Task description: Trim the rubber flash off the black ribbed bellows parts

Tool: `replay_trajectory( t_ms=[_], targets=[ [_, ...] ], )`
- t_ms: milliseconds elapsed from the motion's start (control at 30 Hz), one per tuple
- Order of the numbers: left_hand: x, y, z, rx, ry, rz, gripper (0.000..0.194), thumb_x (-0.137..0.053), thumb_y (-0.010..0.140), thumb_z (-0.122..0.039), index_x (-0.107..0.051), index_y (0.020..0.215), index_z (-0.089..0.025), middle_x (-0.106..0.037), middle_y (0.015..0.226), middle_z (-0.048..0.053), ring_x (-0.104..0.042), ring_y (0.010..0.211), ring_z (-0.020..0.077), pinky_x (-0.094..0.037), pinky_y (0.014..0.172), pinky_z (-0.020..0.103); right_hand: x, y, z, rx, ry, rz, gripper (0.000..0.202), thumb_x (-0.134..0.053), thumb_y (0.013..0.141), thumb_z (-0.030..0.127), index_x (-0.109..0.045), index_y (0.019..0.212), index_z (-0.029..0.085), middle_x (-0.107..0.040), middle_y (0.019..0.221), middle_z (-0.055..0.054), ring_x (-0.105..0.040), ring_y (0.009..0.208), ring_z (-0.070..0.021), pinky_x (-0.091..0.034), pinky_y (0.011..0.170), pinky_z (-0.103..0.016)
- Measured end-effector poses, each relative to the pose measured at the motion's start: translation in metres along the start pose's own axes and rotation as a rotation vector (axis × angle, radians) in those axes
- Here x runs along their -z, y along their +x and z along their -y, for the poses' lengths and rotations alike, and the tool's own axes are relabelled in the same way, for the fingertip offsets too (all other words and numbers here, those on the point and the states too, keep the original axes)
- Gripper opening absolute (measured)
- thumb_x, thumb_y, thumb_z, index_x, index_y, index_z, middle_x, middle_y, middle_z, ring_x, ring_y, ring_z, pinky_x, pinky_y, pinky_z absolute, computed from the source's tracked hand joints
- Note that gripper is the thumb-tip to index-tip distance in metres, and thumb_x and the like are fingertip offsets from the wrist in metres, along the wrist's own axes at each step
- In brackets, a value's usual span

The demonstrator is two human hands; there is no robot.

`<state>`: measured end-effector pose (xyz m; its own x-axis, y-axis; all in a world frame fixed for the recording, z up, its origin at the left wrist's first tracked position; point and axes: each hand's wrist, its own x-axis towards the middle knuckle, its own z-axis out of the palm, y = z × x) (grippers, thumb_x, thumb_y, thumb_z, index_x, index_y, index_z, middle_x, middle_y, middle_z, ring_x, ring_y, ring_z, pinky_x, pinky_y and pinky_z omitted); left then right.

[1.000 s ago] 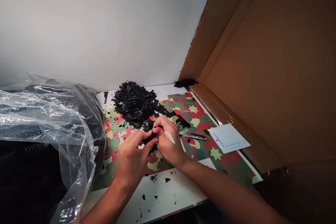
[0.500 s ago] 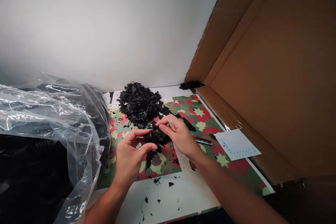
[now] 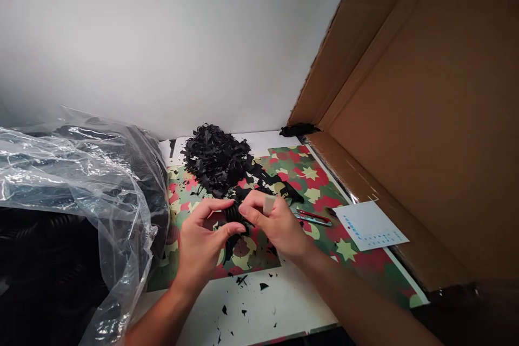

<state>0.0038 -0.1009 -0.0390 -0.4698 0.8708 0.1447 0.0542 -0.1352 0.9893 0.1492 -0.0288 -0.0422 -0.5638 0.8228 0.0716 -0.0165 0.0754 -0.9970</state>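
Observation:
A black ribbed piece [image 3: 232,217], like a small rubber bellows, is held between the thumb and fingers of my left hand [image 3: 201,238]. My right hand [image 3: 279,221] is closed in a pinch at the right side of that piece. What its fingertips grip is dark and too small to make out. A pale band wraps one finger of the right hand. Beyond both hands rises a heap of black scraps [image 3: 214,159], thin and curled. More black scraps [image 3: 290,190] trail off to its right, just past the right hand.
A clear plastic bag [image 3: 133,184] full of black ribbed pieces stands at left. Right of my hands lie a red-and-silver cutter [image 3: 312,218] and a white printed card [image 3: 371,225]. Cardboard [image 3: 405,119] walls the right side. Black bits dot the camouflage-patterned sheet [image 3: 344,275].
My right fingers have curled in and closed against the right side of the ribbed piece. The left hand keeps its hold, nearly still. The view has shifted slightly.

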Motion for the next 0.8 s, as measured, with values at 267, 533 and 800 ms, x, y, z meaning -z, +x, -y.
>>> replay_trajectory(
  t_ms=[267,533,800],
  targets=[
    [-0.0006,-0.0004,0.0008,0.081,-0.167,-0.005,0.028,-0.093,0.057,-0.017,-0.082,0.082,-0.019,-0.078,0.078,0.004,-0.070,0.070,0.0171,-0.060,0.061,0.024,0.0017,0.0003,0.0039,-0.067,0.207,0.029,0.055,-0.070,0.082,0.068,-0.049,0.061,0.021,-0.032,0.061,0.006,-0.024,0.057,-0.0108,-0.023,0.053,-0.029],
    [-0.0016,-0.0031,-0.0014,0.040,-0.174,-0.009,0.023,-0.092,0.061,-0.015,-0.082,0.081,-0.020,-0.078,0.080,0.003,-0.072,0.073,0.0162,-0.061,0.065,0.022,0.0002,-0.0024,0.0060,-0.105,0.297,0.017,0.055,-0.075,0.080,0.062,-0.046,0.059,0.021,-0.029,0.062,0.006,-0.022,0.060,-0.0114,-0.020,0.054,-0.029],
    [-0.0018,-0.0020,-0.0033,-0.030,-0.136,-0.004,0.014,-0.092,0.065,-0.024,-0.081,0.073,-0.020,-0.078,0.078,0.005,-0.073,0.076,0.0193,-0.061,0.068,0.026,-0.0021,-0.0033,0.0087,-0.182,0.386,0.038,0.056,-0.078,0.076,0.061,-0.042,0.058,0.021,-0.026,0.060,0.007,-0.017,0.057,-0.0102,-0.015,0.051,-0.028]
  ],
)
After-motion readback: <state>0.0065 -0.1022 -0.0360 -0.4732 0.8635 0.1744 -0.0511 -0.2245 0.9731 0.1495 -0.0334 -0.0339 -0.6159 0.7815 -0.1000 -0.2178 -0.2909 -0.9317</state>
